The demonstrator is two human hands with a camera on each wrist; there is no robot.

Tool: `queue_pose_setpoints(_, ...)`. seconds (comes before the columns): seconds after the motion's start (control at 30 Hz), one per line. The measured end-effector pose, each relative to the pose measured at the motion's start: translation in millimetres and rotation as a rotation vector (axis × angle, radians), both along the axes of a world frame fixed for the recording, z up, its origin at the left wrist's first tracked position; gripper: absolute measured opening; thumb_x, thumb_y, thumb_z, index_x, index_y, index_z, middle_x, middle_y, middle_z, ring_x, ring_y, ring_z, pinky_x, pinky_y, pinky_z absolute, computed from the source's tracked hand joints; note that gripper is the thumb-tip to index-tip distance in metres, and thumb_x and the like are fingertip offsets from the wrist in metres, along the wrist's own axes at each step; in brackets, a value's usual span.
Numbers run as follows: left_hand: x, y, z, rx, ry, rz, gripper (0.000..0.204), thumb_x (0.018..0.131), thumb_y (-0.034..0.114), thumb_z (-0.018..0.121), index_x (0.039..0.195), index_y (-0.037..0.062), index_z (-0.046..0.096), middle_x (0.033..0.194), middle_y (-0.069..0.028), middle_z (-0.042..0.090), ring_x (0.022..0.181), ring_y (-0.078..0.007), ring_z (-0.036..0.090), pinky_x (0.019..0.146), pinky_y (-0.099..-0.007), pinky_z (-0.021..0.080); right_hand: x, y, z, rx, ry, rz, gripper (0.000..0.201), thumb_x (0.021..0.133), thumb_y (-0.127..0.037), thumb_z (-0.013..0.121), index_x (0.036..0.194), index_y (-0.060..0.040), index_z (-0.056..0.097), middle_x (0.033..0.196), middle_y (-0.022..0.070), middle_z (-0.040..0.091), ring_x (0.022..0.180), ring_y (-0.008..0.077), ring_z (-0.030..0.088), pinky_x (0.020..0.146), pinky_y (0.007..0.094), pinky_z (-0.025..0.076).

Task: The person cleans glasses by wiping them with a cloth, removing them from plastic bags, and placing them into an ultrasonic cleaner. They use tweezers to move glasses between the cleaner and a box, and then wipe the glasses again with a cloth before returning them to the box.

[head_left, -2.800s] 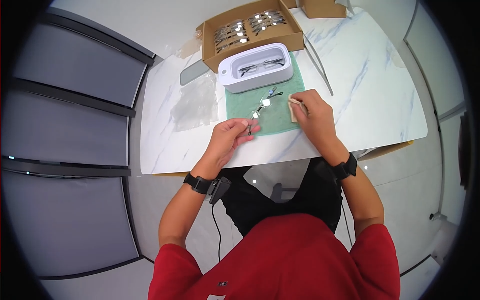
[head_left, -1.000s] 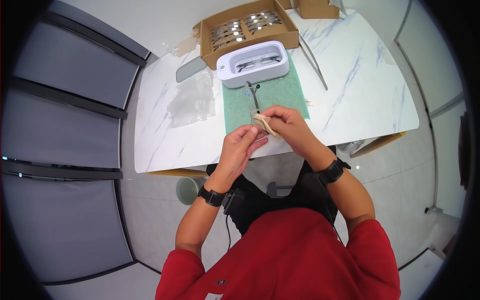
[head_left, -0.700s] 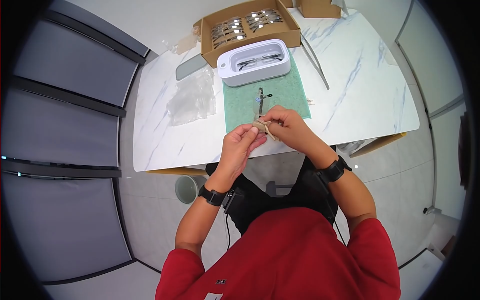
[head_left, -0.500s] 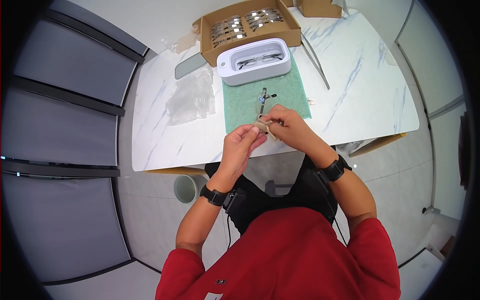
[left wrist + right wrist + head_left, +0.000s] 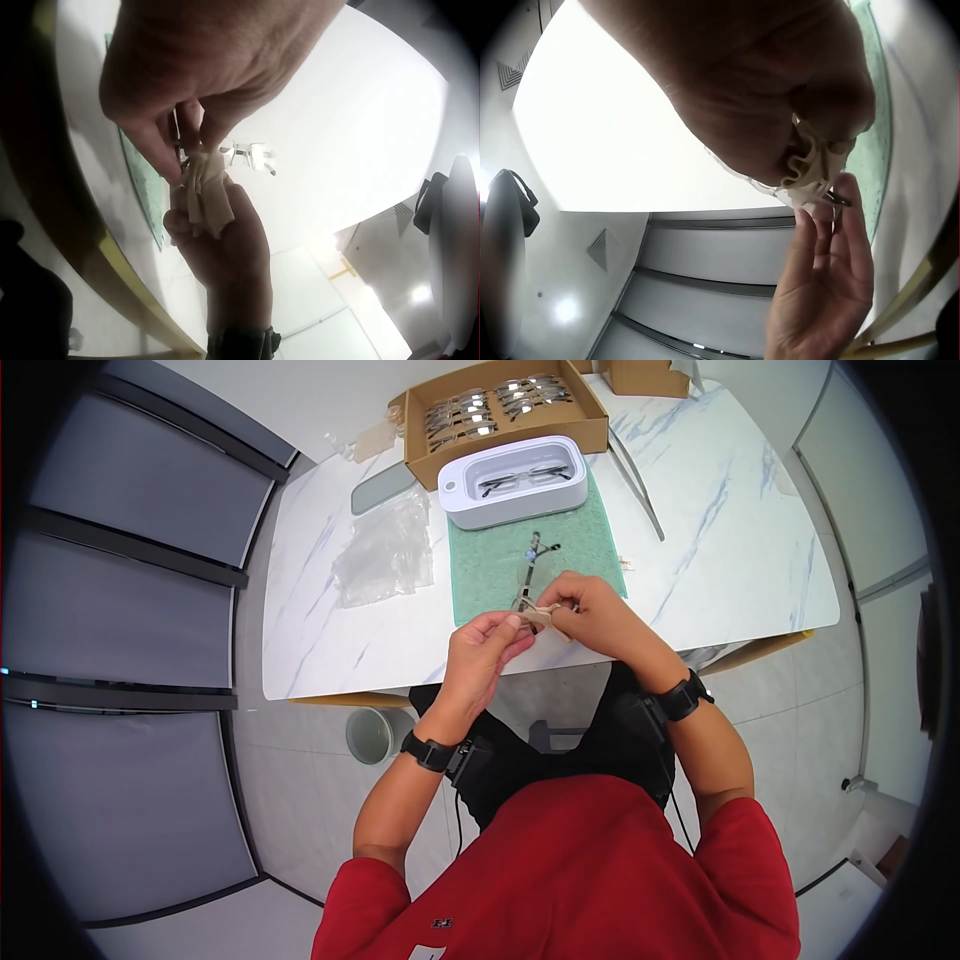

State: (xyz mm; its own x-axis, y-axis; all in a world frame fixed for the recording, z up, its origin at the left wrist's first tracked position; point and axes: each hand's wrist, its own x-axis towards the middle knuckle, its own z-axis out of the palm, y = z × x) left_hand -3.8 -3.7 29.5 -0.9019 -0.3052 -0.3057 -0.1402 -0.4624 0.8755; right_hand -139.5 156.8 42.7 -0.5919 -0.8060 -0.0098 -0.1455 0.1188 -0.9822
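Note:
In the head view my left hand [image 5: 482,652] pinches a pair of clear-lensed eyeglasses [image 5: 530,565] by the end nearest me. The far lens and a dark temple point away over the green towel. My right hand [image 5: 598,622] pinches a folded beige cleaning cloth [image 5: 546,616] around the near lens, which is mostly hidden. From the left wrist, the cloth [image 5: 208,193] hangs bunched between both hands' fingertips, the other lens sticking out past it. In the right wrist view the cloth [image 5: 810,166] shows creased under my right fingers, with my left fingertips right below.
A white ultrasonic cleaner [image 5: 512,508] with glasses inside stands on the green towel [image 5: 482,570]. Behind it is a cardboard box [image 5: 590,435] of several glasses. Clear plastic bags [image 5: 385,560] and a grey lid [image 5: 382,488] lie left. A bin [image 5: 372,736] stands on the floor.
My right hand has come left from the towel's right side, bringing the cloth onto the near lens. The eyeglasses have turned a little in my left hand. Recently, both hands have shifted only slightly.

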Motion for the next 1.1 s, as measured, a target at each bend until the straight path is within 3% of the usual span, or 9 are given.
queue_pose_setpoints(0.1,0.6,-1.6,8.1,-0.011,-0.007,0.007,0.018,0.103,0.011,0.057,0.110,-0.0045,0.064,0.119,-0.0183,0.068,0.111,-0.0267,0.069,0.094,-0.0309,0.058,-12.9,5.7,-2.6,-0.013,-0.203,-0.092,0.015,0.089,-0.011,0.067,0.097,0.0012,0.072,0.087,0.0038,0.066,0.073,0.0079,0.058,0.063,0.0253,0.046)
queue_pose_setpoints(0.2,1.9,-1.4,5.1,-0.002,0.001,-0.005,0.019,0.104,0.011,0.057,0.110,-0.0049,0.064,0.119,-0.0196,0.068,0.112,-0.0283,0.069,0.091,-0.0293,0.059,-13.8,5.1,5.1,-0.218,-0.394,-0.207,0.016,0.089,-0.010,0.065,0.099,-0.0002,0.072,0.087,0.0008,0.067,0.076,0.0055,0.057,0.067,0.0232,0.046)
queue_pose_setpoints(0.33,-0.1,1.9,2.0,-0.008,0.000,-0.046,0.019,0.103,0.011,0.057,0.111,-0.0051,0.064,0.119,-0.0197,0.068,0.111,-0.0277,0.069,0.090,-0.0290,0.060,-8.6,0.6,8.4,-0.259,-0.457,-0.099,0.020,0.088,-0.006,0.060,0.103,0.0003,0.071,0.091,-0.0003,0.067,0.081,0.0056,0.058,0.072,0.0214,0.046)
queue_pose_setpoints(0.53,4.2,-3.2,2.0,-0.052,-0.021,-0.013,0.019,0.103,0.011,0.058,0.110,-0.0052,0.064,0.116,-0.0184,0.069,0.109,-0.0275,0.070,0.089,-0.0288,0.060,-15.9,11.8,2.0,-0.262,-0.472,-0.067,0.022,0.088,-0.004,0.058,0.105,0.0001,0.071,0.094,0.0002,0.067,0.083,0.0059,0.059,0.074,0.0218,0.047)
queue_pose_setpoints(0.93,7.7,-3.5,-10.4,-0.072,-0.028,-0.028,0.018,0.103,0.012,0.058,0.108,-0.0037,0.065,0.112,-0.0166,0.069,0.104,-0.0290,0.072,0.085,-0.0308,0.061,-16.6,13.7,-0.6,-0.319,-0.552,-0.202,0.021,0.091,-0.005,0.058,0.107,0.0009,0.071,0.098,0.0025,0.069,0.085,0.0065,0.061,0.076,0.0224,0.049)
queue_pose_setpoints(1.1,10.7,-4.3,-14.9,-0.108,-0.035,-0.018,0.018,0.103,0.012,0.058,0.108,-0.0038,0.065,0.111,-0.0161,0.070,0.103,-0.0279,0.072,0.084,-0.0304,0.061,-10.3,11.4,-2.6,-0.226,-0.268,-0.228,0.020,0.091,-0.006,0.062,0.108,0.0000,0.071,0.094,0.0006,0.067,0.078,0.0062,0.057,0.075,0.0227,0.048)
